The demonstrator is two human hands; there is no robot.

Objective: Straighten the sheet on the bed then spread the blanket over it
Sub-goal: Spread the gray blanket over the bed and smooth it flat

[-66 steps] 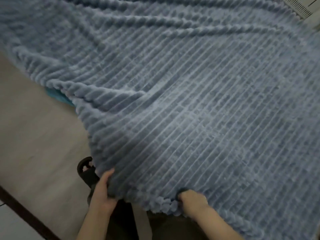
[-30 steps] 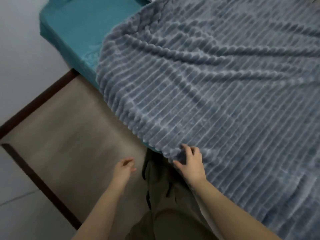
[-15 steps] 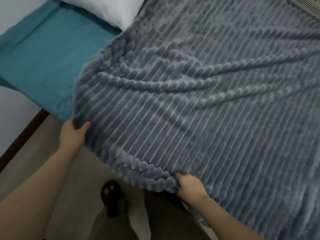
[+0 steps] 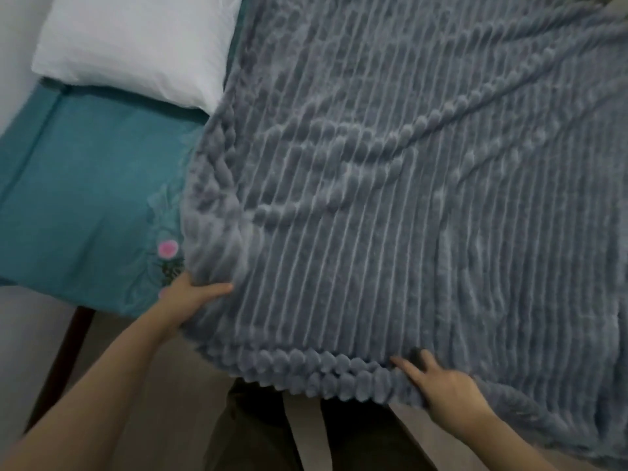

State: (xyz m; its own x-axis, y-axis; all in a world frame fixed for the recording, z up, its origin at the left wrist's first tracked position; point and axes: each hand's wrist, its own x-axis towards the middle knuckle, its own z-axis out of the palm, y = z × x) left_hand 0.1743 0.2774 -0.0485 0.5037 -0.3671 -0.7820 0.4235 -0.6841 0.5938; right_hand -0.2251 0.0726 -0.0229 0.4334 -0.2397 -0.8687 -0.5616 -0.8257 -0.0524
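Head view: a grey-blue ribbed plush blanket point(image 4: 407, 198) lies over the middle and right of the scene, running from the near edge to the far edge, with long wrinkles crossing its far half. Its near edge is rolled into a thick bumpy hem that hangs past the near side. To the left of it a teal sheet point(image 4: 85, 198) is bare, with a pink embroidered flower point(image 4: 167, 249) just beside the blanket's left edge. A white pillow point(image 4: 136, 45) sits at the far left on the sheet, its right corner touching the blanket.

The left hand point(image 4: 185, 297) grasps the blanket's near left corner, thumb laid on top and the other fingers hidden beneath the fabric. The right hand point(image 4: 445, 385) rests flat on the near hem further right, its fingers point(image 4: 402, 367) straight and spread, clasping nothing that shows.

Between the forearms, dark trousers point(image 4: 251, 433) stand on a pale brown floor point(image 4: 163, 385).
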